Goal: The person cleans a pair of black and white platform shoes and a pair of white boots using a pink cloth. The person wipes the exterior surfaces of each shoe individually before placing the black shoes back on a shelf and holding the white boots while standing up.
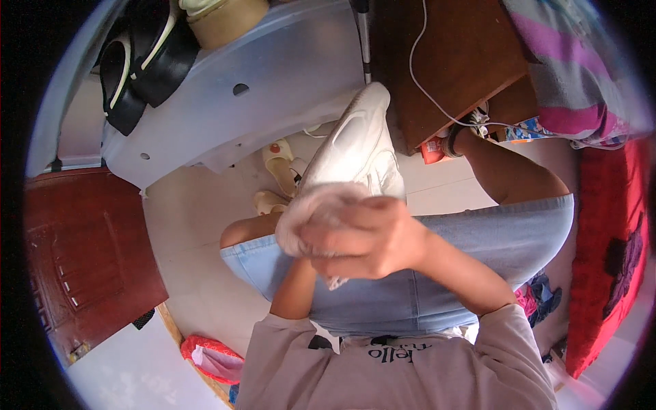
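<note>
A white shoe (353, 148) points away from me above my lap, its toe towards the plastic shelf. Over its near end, my right hand (369, 236) grips a crumpled pale cloth (297, 225). Motion blurs the hand and the cloth. My left forearm (294, 294) rises towards the same end of the shoe. Behind the cloth and my right hand, my left hand is hidden, so its grip on the shoe cannot be made out. Below both arms is a light blue denim garment (451, 251) across my knees.
Black shoes (164, 77) stand on the translucent plastic shelf (287, 82) at upper left. Cream slippers (279, 169) lie on the floor. A white cable (414, 66) hangs before a brown wooden cabinet (451, 66). Red fabric (599, 256) borders the right; a red-brown door (92, 256) stands left.
</note>
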Motion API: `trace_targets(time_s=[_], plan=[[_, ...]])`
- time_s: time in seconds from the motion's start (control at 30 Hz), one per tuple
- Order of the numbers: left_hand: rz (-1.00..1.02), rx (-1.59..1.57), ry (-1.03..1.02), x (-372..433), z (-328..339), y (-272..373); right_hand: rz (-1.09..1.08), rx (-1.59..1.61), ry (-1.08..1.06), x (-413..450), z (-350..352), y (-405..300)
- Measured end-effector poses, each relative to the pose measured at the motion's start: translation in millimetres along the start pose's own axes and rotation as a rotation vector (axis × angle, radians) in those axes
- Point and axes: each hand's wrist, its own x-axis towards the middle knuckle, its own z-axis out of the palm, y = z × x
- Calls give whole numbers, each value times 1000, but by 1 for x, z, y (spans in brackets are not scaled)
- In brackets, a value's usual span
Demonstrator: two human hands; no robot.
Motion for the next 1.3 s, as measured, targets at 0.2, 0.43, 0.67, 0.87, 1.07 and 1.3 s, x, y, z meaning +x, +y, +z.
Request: trace_targets(time_s=[0.2, 0.43, 0.67, 0.87, 1.07, 1.3], plan=[[39, -76, 232, -24, 2, -6, 240, -116, 57, -12, 0, 24], [411, 181, 235, -22, -7, 2, 1027, -213, 244, -56, 15, 87], [101, -779, 514, -19, -11, 15, 1253, -137, 348, -89, 40, 87], [306, 30, 396, -37, -37, -33, 1222, 310, 650, -75, 39, 80], [1, -1078, 215, -19, -32, -9, 1242, 683, 863, -71, 35, 73], [-250, -973, 385, -19, -38, -6, 1467, 1136, 979, -73, 25, 65]])
